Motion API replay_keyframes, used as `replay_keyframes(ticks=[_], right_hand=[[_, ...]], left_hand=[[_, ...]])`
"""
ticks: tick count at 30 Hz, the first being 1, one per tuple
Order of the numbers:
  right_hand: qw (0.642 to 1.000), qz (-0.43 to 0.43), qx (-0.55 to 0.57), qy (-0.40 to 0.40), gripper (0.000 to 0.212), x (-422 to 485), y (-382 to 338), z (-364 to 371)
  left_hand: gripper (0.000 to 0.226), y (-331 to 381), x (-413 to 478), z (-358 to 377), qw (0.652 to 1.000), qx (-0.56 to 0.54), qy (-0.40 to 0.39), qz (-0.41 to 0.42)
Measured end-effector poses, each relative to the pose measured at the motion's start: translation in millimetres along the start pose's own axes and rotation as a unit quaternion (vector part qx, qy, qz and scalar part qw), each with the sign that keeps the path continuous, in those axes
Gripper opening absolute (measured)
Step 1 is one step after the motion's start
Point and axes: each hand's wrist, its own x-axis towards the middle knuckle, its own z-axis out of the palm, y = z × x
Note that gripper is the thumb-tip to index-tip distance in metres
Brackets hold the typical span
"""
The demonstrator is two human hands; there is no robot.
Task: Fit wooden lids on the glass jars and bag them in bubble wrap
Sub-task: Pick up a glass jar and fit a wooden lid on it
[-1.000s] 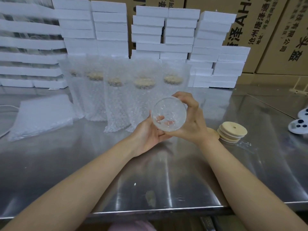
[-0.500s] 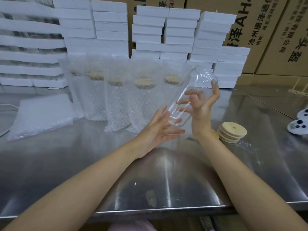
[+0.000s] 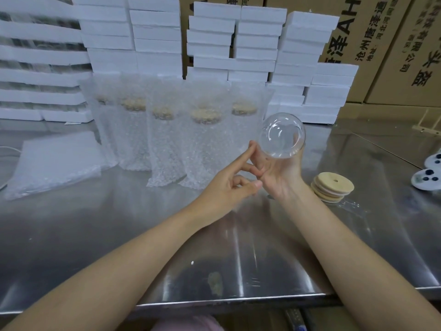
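Observation:
A clear glass jar (image 3: 281, 136) is held above the steel table (image 3: 119, 235), one round end turned toward me. My right hand (image 3: 279, 173) grips it from below, fingers curled round its body. Just left of the jar, my left hand (image 3: 229, 185) holds nothing; its index fingertip reaches up close to the jar and the other fingers are loosely bent. A short stack of round wooden lids (image 3: 331, 189) lies on the table right of my right wrist. Several lidded jars in bubble wrap bags (image 3: 167, 137) stand in a row behind my hands.
A flat pile of bubble wrap bags (image 3: 57, 161) lies at the left. White foam boxes (image 3: 214, 44) are stacked along the back, with cardboard cartons (image 3: 381, 44) behind. White pieces with dark dots (image 3: 427, 180) sit at the right edge.
The jar has turned in my right hand from lying lengthwise to showing a round end toward me. My left hand has dropped off the jar and bent its fingers.

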Motion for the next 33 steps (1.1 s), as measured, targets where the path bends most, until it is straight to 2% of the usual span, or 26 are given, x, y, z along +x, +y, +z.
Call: replay_keyframes(ticks=[4, 7, 10, 12, 14, 16, 17, 20, 22, 24, 26, 28, 29, 31, 32, 33], right_hand=[[0.999, -0.031, 0.003, 0.015, 0.077, 2.2, -0.9, -2.3], [0.995, -0.092, -0.006, 0.032, 0.073, 3.3, -0.4, -1.1], [0.968, -0.201, -0.137, 0.058, 0.083, 4.8, -3.9, 1.6], [0.912, -0.311, -0.266, 0.037, 0.082, 5.2, -5.9, 0.4], [0.804, -0.420, -0.421, -0.012, 0.084, 4.4, -3.4, -5.0], [0.701, -0.473, -0.531, -0.047, 0.089, 2.6, 1.5, -10.0], [0.666, -0.484, -0.566, -0.052, 0.091, 2.0, 3.5, -11.5], [0.592, -0.481, -0.644, -0.059, 0.090, 0.5, 5.5, -15.5], [0.566, -0.461, -0.679, -0.072, 0.090, 1.3, 3.5, -17.2], [0.562, -0.430, -0.701, -0.090, 0.081, 3.0, -1.8, -19.3], [0.572, -0.387, -0.715, -0.107, 0.063, 4.1, -9.6, -21.5], [0.611, -0.344, -0.706, -0.100, 0.040, 3.8, -15.7, -20.7], [0.646, -0.324, -0.686, -0.085, 0.033, 4.4, -18.8, -19.6], [0.724, -0.274, -0.632, -0.034, 0.032, 5.3, -28.8, -17.6], [0.738, -0.239, -0.632, -0.002, 0.032, 3.9, -36.1, -18.1], [0.723, -0.195, -0.662, 0.024, 0.029, 1.7, -44.2, -19.7]], left_hand=[[0.067, -0.8, 0.2, 1.4, 1.000, 0.014, 0.007, -0.005], [0.053, 1.4, -0.6, 4.5, 0.999, 0.013, 0.035, -0.011], [0.039, 3.5, 0.8, 4.0, 0.996, -0.009, 0.082, -0.024], [0.046, 3.7, 2.1, 1.0, 0.993, -0.011, 0.108, -0.036], [0.060, 3.7, 1.9, -0.7, 0.993, 0.013, 0.110, -0.050], [0.073, 2.7, 0.7, 0.1, 0.991, 0.050, 0.109, -0.061], [0.078, 1.9, 0.1, 0.4, 0.989, 0.069, 0.110, -0.065], [0.088, 0.9, -1.9, -1.4, 0.984, 0.125, 0.109, -0.071], [0.094, 0.6, -2.4, -3.9, 0.981, 0.144, 0.110, -0.073], [0.098, -0.9, -2.0, -4.6, 0.979, 0.151, 0.112, -0.083], [0.097, -3.3, -1.0, -2.8, 0.978, 0.146, 0.113, -0.097], [0.095, -6.9, 0.7, -2.3, 0.976, 0.142, 0.118, -0.112], [0.095, -8.8, 1.0, -2.9, 0.975, 0.143, 0.123, -0.118], [0.095, -11.5, 1.2, -4.4, 0.972, 0.148, 0.132, -0.125], [0.095, -12.6, 1.2, -4.8, 0.971, 0.150, 0.135, -0.125], [0.094, -13.8, 1.3, -5.0, 0.971, 0.150, 0.135, -0.126]])
